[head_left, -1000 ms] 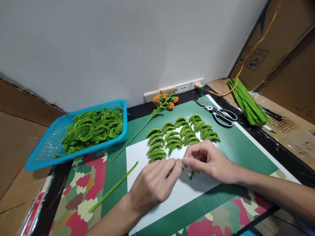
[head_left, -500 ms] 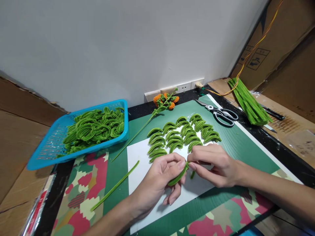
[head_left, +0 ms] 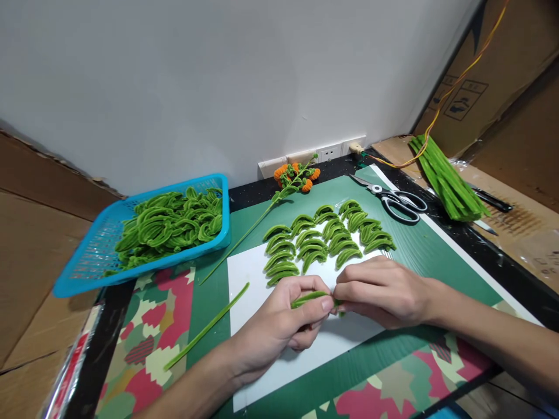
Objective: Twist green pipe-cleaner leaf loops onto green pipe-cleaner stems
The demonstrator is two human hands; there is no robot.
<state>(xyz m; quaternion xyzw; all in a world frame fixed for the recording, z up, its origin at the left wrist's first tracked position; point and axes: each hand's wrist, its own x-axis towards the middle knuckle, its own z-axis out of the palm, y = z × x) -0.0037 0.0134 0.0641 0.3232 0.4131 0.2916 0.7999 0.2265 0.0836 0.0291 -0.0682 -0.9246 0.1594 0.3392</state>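
Observation:
Between the thumb and fingers of my left hand (head_left: 283, 320) is a folded green pipe cleaner (head_left: 306, 299), its loop showing above the thumb. My right hand (head_left: 386, 291) pinches the same piece at its right end, and the fingertips of both hands nearly meet there. A short bit of green shows beneath the right fingers; the pinched joint itself is mostly hidden. Just beyond my hands, rows of curved green pipe-cleaner leaves (head_left: 312, 238) lie on a white sheet (head_left: 262, 372). A single straight green pipe cleaner (head_left: 207, 327) rests left of my left forearm.
A blue plastic basket (head_left: 225, 227) heaped with green leaves stands at the left. Behind the rows lie an orange flower stem (head_left: 283, 189) and scissors (head_left: 393, 201). At the right are a bundle of green pipe cleaners (head_left: 449, 180) and a black-handled knife (head_left: 491, 199). A yellow cable (head_left: 437, 119) hangs there.
The folded pipe cleaner has turned from slanting downward to lying nearly level above my left thumb. My left fingers have curled in, and my right hand still pinches the end.

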